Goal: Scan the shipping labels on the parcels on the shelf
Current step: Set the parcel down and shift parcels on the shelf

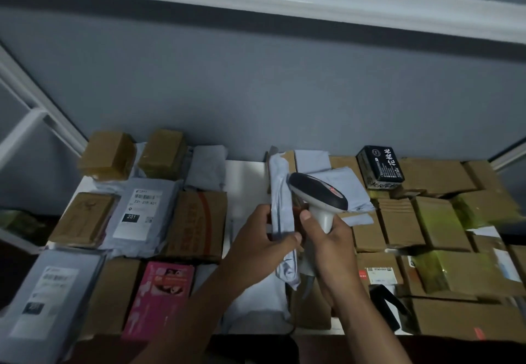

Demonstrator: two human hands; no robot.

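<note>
Parcels cover the white shelf; positions below are given relative to the grey poly mailer held upright near the shelf's middle.

Nearest the camera and to the left of the mailer lie a pink printed box and a grey bag with a white shipping label facing up. To the right at the same depth sit a brown carton with a small white label and a black object whose identity cannot be told.

The left hand grips the mailer by its lower part, thumb across the front and fingers curled behind. The mailer stands on edge, with its label face not visible from the head view. The right hand is closed around the white handle of a barcode scanner. The scanner's dark head lies just beside the mailer's upper right edge, and a red mark shows on top of the head.

Left of the mailer, further back, a second grey bag shows a label marked 231, with a red-printed carton beside it. Right of the mailer, rows of brown cartons fill the shelf, several with yellow-green tape.

Farthest back, two taped brown boxes stand to the left and a black box with white characters to the right, against the grey wall.
</note>
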